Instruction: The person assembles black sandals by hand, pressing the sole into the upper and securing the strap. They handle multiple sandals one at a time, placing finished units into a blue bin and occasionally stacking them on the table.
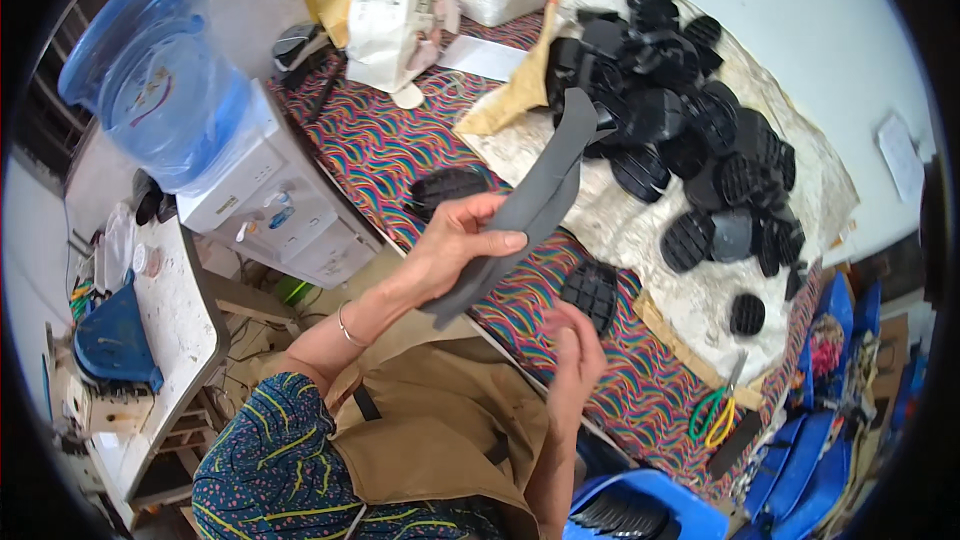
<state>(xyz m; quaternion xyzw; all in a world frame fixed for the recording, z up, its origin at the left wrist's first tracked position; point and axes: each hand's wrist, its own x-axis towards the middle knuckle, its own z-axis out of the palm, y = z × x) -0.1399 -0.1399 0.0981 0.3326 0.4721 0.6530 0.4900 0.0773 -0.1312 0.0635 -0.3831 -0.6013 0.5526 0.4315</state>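
I see the left hand (455, 240) raised above the surface (400, 155), its grip pinched around a long grey rubber strip (535, 195). The right hand (575, 345) rests by a black ribbed pad (590, 292) at the surface's near edge; whether its grip is closed I cannot tell. A large heap of black pads (690, 140) lies on the pale sheet (640, 240), suggesting most work remains.

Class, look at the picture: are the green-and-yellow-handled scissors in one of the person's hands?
No. The scissors lie on the patterned cloth, while the left hand holds a grey strip and the right hand touches a black ribbed piece.
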